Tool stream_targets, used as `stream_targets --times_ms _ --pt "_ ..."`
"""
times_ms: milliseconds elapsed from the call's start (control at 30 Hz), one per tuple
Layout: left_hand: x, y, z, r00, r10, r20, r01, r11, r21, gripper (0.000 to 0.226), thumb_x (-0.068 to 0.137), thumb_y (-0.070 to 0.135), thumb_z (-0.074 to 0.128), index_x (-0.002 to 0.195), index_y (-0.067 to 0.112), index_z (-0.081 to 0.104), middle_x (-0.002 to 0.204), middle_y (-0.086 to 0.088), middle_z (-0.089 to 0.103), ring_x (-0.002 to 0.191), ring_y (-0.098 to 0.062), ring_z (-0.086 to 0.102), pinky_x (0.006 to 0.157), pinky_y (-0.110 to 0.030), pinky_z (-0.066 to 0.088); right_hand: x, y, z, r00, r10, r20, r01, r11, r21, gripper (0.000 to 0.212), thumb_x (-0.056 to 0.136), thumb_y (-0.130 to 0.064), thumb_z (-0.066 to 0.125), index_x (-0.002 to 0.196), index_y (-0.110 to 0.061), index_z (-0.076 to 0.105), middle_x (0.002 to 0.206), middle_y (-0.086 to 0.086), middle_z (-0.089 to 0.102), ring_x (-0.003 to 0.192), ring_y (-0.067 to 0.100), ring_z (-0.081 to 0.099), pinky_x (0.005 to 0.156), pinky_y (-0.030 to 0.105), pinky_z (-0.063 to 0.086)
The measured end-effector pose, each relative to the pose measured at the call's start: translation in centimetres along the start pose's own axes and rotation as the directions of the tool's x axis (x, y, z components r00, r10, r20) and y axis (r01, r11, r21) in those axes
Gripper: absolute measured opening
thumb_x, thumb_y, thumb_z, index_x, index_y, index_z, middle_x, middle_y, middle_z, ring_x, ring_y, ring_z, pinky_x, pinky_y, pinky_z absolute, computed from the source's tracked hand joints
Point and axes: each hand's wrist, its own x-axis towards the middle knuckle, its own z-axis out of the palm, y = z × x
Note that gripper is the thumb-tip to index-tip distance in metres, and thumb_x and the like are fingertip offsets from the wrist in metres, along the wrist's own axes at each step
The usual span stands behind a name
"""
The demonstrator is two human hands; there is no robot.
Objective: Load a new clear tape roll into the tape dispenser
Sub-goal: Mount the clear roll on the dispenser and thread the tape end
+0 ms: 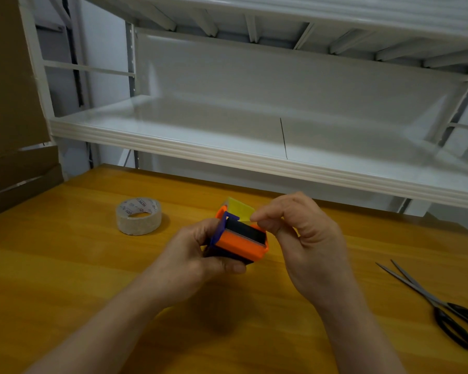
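The left hand (197,255) is wrapped around the tape dispenser (239,240), an orange and blue plastic piece held up a little above the wooden counter (92,265). Its fingers curl under and along the near side of the body, and the thumb lies across the lower front edge, so the grip is closed firmly on the dispenser. The right hand (300,238) is at the dispenser's far right end, with the thumb and forefinger brought together at the spot where a yellow translucent flap (239,209) stands up from the top. They look to be pinching that flap or the edge just beside it; which of the two cannot be told. The other fingers of that hand are loosely curled into the palm.

The new clear tape roll (139,215) lies flat on the counter to the left of the hands, well apart from the dispenser and touched by neither hand. A pair of black-handled scissors (438,303) rests on the counter at the far right. A white metal shelf (227,147) runs behind the counter.
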Motion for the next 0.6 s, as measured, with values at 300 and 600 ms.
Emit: stream_targets --times_ms 300,600 --pt "-0.17 0.28 0.31 1.000 0.030 0.007 -0.030 0.998 0.060 0.039 0.069 0.009 0.084 0.102 0.025 0.072 0.103 -0.002 0.074 0.093 -0.015 0.073 0.078 -0.027 0.056 -0.08 -0.13 0.09 1.000 0.013 -0.019 -0.013 1.000 -0.014 0.017 0.091 -0.004 0.066 0.095 -0.018 0.075 0.096 -0.009 0.067 0.094 0.004 0.064 0.077 0.009 0.048" --pt "0.04 -0.33 0.48 1.000 0.018 -0.003 -0.018 0.997 -0.071 0.041 0.062 0.004 0.082 0.096 0.026 0.075 0.095 -0.006 0.076 0.087 -0.022 0.074 0.077 -0.034 0.056 0.05 -0.78 -0.20 1.000 -0.009 -0.013 0.008 1.000 -0.025 0.015 0.090 -0.010 0.065 0.097 -0.017 0.077 0.097 -0.010 0.067 0.094 0.003 0.064 0.077 0.010 0.049"
